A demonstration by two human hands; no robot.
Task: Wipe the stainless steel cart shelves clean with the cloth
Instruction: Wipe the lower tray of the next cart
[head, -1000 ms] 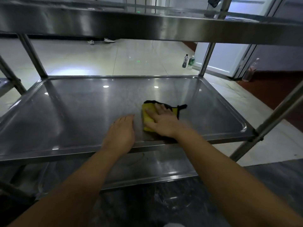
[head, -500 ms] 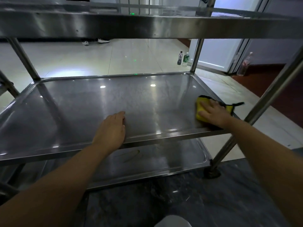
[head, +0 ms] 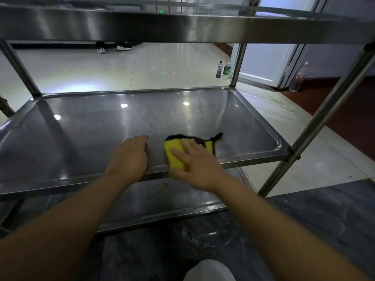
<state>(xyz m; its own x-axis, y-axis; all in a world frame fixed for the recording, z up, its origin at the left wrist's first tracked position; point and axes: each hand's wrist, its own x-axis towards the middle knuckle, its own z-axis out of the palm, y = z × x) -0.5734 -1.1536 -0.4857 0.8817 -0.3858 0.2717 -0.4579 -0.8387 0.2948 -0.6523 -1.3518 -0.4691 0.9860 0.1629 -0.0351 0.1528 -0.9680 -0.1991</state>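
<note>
The stainless steel cart fills the view, its middle shelf in front of me, a top shelf overhead and a bottom shelf below. A yellow cloth with black edging lies near the middle shelf's front edge, right of centre. My right hand presses flat on the cloth with straight, spread fingers. Just left of it, my left hand rests palm down on the shelf at the front rim, holding nothing.
Cart posts stand at the right front and right rear. Two bottles stand on the pale tiled floor behind the cart, another bottle by the doorway. A person's shoes show at the far side.
My right hand has slid the cloth from the shelf's right front corner back leftward to near my left hand. My left hand has stayed at the front rim.
</note>
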